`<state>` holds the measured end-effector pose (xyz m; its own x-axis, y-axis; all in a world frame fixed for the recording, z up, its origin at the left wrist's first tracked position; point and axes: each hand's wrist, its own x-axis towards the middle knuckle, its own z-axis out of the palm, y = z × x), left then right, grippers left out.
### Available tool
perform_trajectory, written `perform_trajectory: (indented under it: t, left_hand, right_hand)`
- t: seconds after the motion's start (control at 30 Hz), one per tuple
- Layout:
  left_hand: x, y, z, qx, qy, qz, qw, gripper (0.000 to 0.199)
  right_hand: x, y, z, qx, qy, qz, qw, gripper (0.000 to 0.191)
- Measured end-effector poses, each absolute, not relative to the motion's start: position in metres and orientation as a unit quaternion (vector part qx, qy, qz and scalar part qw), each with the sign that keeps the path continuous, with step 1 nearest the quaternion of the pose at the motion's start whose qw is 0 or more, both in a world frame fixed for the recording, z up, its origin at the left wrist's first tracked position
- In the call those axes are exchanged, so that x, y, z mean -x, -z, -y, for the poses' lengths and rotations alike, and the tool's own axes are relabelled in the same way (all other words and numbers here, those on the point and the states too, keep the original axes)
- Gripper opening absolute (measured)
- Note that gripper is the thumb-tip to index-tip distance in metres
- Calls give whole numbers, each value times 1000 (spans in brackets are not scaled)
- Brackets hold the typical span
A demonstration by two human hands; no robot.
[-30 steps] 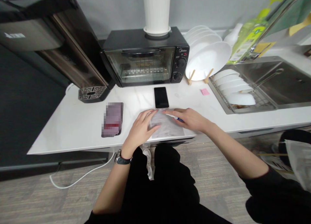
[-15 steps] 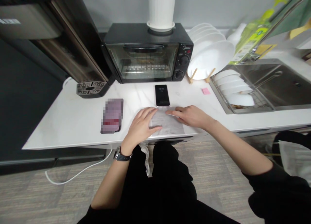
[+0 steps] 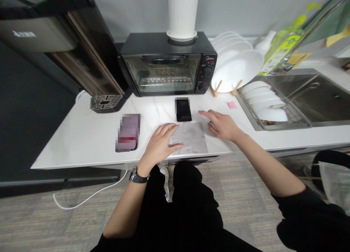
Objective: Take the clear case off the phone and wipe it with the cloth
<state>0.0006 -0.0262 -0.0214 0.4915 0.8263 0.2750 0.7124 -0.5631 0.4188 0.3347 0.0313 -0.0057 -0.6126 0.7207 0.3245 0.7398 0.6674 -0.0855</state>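
A thin, greyish translucent sheet (image 3: 190, 138) lies flat near the front edge of the white counter (image 3: 90, 142); I cannot tell if it is film or a bag. My left hand (image 3: 161, 142) rests over the sheet's left edge, fingers stretched and thumb apart. To the right of the sheet is my right hand (image 3: 221, 125), index finger extended to the left and the other fingers bent, with nothing visible in it. Just behind the sheet lies a dark phone (image 3: 183, 110). Left of my left hand is a purple phone-shaped item (image 3: 128, 133), partly pixelated.
A black toaster oven (image 3: 166, 71) stands at the back with a white pot (image 3: 182, 15) on it. A tall dispenser (image 3: 90, 58) is at left. White plates (image 3: 236, 71) stand in a rack, beside a sink (image 3: 295, 99) with bowls. A pink sticky note (image 3: 232, 105) lies nearby.
My right hand has moved off the sheet to the right, uncovering its right part. My left hand stays at the sheet's left edge. The view has shifted slightly.
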Motion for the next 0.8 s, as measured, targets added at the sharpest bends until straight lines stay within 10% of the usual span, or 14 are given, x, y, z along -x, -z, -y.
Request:
perform_trajectory:
  t: [0.2,0.47,0.57,0.63,0.8]
  left_hand:
    - [0,22,25,-852,-225,-454,129,75]
    - [2,23,35,-816,-287,-480,148,63]
    - [-3,20,33,-762,-340,-534,136,51]
    - [-15,12,19,-752,-314,-565,129,53]
    - [-74,-13,-47,-764,-184,-615,69,71]
  right_hand:
    - [-360,35,-88,494,-172,697,491,86]
    - [-356,39,-83,502,-114,658,550,94]
    - [-345,23,-52,532,34,580,616,40]
    - [-330,12,-38,504,49,625,594,15]
    - [-275,-6,-65,392,24,815,427,23]
